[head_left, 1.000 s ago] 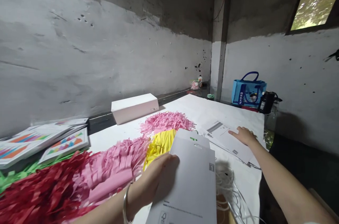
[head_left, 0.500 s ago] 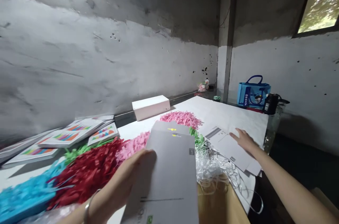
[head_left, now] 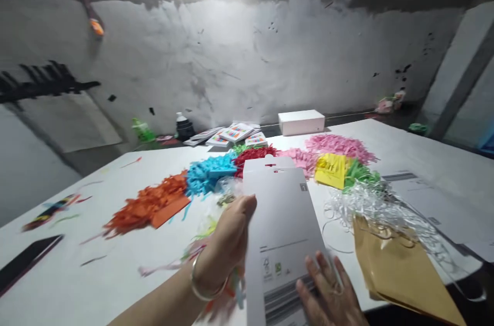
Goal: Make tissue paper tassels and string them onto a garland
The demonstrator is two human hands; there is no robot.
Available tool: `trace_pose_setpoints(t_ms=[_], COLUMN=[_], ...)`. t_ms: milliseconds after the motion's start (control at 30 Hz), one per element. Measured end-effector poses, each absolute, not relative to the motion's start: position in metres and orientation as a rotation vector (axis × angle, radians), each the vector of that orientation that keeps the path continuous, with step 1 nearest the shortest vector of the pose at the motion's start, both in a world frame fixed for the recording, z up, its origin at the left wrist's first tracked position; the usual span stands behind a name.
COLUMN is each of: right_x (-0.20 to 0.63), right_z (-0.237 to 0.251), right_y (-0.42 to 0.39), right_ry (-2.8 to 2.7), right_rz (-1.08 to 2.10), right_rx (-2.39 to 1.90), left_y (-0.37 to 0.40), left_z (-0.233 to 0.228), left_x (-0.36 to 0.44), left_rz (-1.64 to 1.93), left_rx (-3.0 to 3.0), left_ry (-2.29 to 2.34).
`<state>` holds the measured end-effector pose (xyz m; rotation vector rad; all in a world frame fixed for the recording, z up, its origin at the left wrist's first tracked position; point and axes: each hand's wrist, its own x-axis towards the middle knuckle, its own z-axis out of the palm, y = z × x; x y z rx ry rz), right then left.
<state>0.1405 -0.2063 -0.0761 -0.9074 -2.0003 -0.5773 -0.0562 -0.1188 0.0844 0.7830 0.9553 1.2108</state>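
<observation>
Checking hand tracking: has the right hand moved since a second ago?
Yes. The right hand left the printed sheets and came back onto the grey card.

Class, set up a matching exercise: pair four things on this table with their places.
Things:
1 orange paper fringe
2 white box
3 brown envelope
4 grey card sleeve

Places:
A at the table's far edge by the wall
B held in both hands
C leftmost of the coloured heaps
D near right, under clear ribbon

Pairs: 1-C, 2-A, 3-D, 4-B
</observation>
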Motion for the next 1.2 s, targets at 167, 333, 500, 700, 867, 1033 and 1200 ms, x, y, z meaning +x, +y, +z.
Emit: trace_pose_setpoints(t_ms=[167,333,500,700,867,1033,1200], right_x=[0.141,0.124,0.126,0.136,0.118,0.127,0.127], right_z=[-0.071,-0.071,-0.081,-0.070,-0.069,-0.036,0.005], right_y=[-0.204,-0.223,-0.228,-0.215,-0.216,-0.212,-0.202], right_ry=[-2.013,-2.044,-1.744,-1.244,-1.222,-1.613,-1.855], right_rz=[-0.575,-0.349,0.139,0.697,0.578,-0.336,-0.310], right_rx=[-0.698,-0.833,-0.964,-1.119,-1.222,-1.116,-0.983], left_y=[-0.138,-0.165,-0.175,-0.205,-0.206,-0.202,-0.209], left_z=[0.067,0.054,0.033,0.017,0.011,0.006,0.003], left_x=[-0.072,-0.081,-0.102,-0.114,-0.109,-0.107,-0.104], left_rz=[1.102,0.900,0.968,0.745,0.922,0.879,0.838], left_rx=[0.533,0.613,0.999,1.381,1.313,1.554,1.655], left_ry=[0.852,0.701,0.745,0.898,1.079,1.092,1.055])
